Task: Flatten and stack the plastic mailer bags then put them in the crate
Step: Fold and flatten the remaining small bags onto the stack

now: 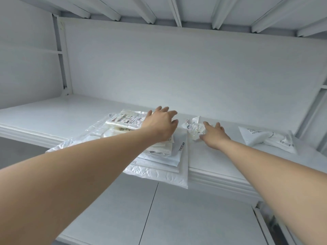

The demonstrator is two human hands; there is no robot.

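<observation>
On a white shelf (53, 119), a stack of flattened mailers (159, 160) overhangs the front edge; a person's left hand (161, 123) lies flat on top, fingers spread, gripping nothing. A folded mailer (269, 138) sits well apart at right. Right hand (215, 137), open, touches a crumpled bag (193, 127) – prob. v. light, soft, slippery; best pinched at an edge, then pressed flat. No crate in view
</observation>
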